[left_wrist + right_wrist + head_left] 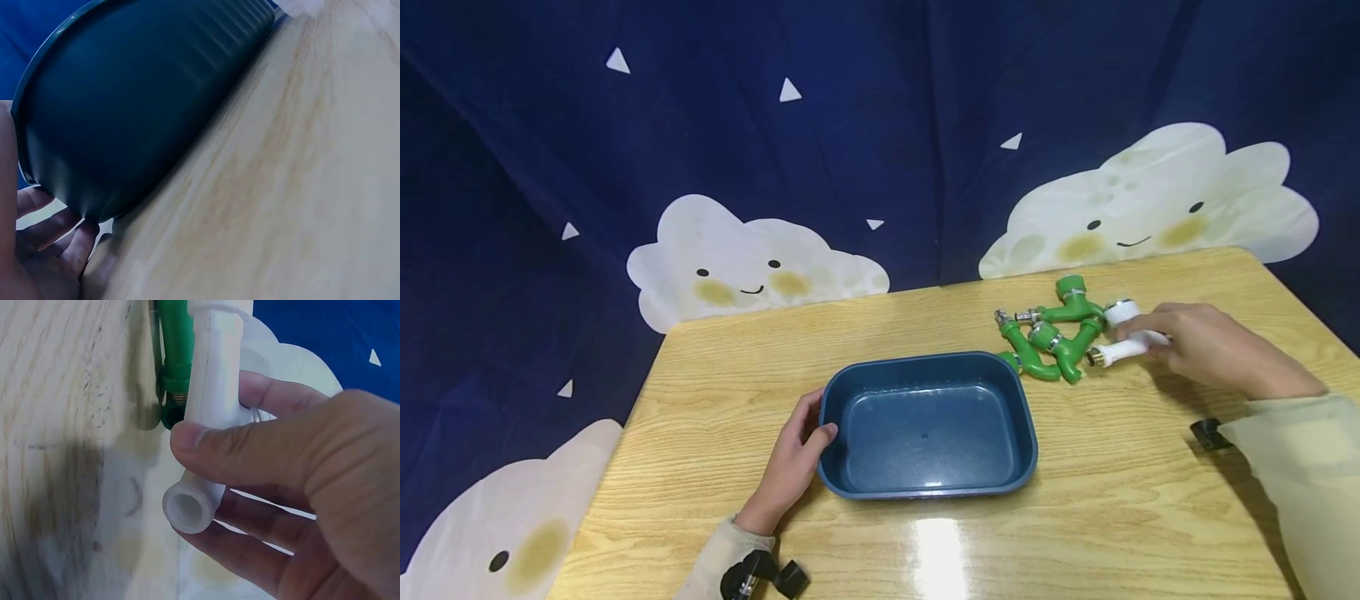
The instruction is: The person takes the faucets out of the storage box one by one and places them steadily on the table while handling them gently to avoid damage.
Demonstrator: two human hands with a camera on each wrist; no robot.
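At the left end of a dark blue plastic basin (925, 492), my left hand (797, 454) grips the rim, thumb over the inside edge and fingers along the outer wall. The left wrist view shows those fingers (78, 247) against the basin's (125, 106) outside. My right hand (1198, 346) holds a white plastic faucet (1131, 344) above the right side of the table. Its thumb lies across the white body (212, 381), with the other fingers behind, and the open spout end points toward the camera. Several green plastic faucets (1067, 354) lie just left of it.
The wooden table (715, 400) runs back to a dark blue curtain (850, 150) with cloud prints. One green faucet partly hides behind the basin's far right corner. Wrist cameras (1210, 433) hang at both sleeves.
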